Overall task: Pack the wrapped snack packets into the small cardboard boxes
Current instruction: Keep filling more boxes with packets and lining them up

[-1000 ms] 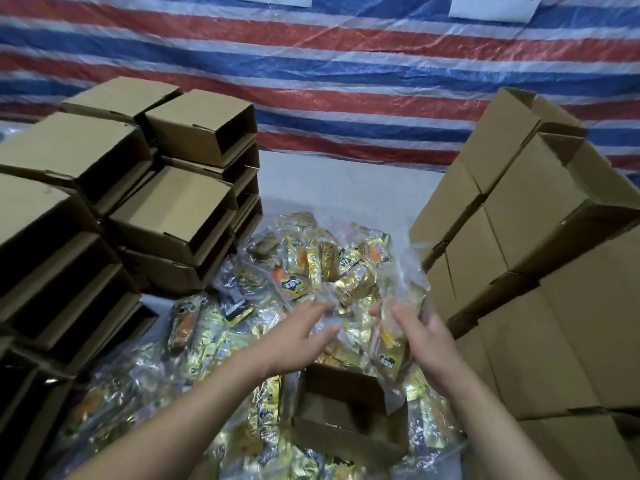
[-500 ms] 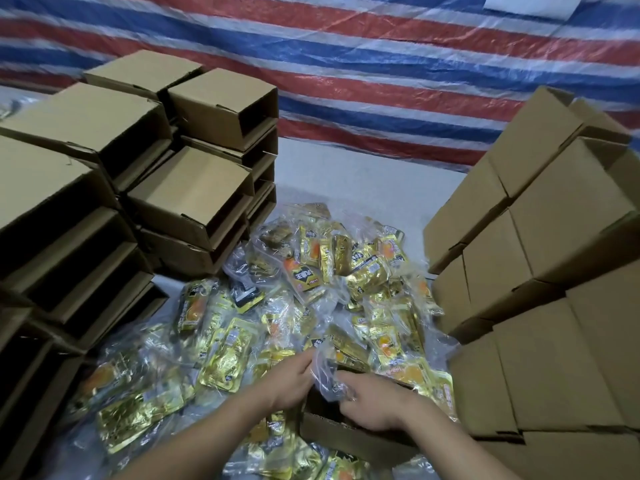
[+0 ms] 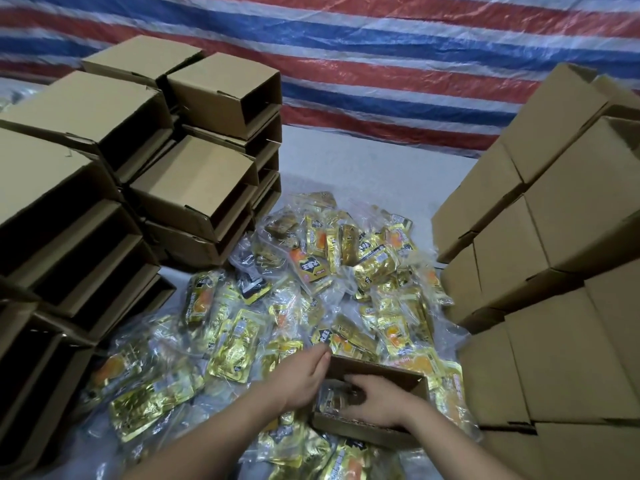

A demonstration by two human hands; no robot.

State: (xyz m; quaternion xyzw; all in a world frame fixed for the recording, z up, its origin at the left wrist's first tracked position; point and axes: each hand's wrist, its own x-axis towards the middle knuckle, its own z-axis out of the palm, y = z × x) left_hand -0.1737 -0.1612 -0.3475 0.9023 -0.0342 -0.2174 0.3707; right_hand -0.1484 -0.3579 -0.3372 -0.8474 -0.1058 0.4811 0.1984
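While both hands work at the small open box near the bottom of the view, the right hand reaches down inside it, and its fingers lie bent over a clear bag of packets that sits on the box floor. Its grip is half closed on the bag, but whether it pinches the plastic or only presses it down I cannot tell. The left hand rests against the left wall of the box, with straight fingers held together, touching the cardboard edge and holding nothing. The box stands on the worktop among a heap of gold snack packets, which lie loose and in clear bags all around it. Stacks of empty open boxes stand at the left, and stacks of closed boxes at the right. Behind them hangs a striped tarpaulin.
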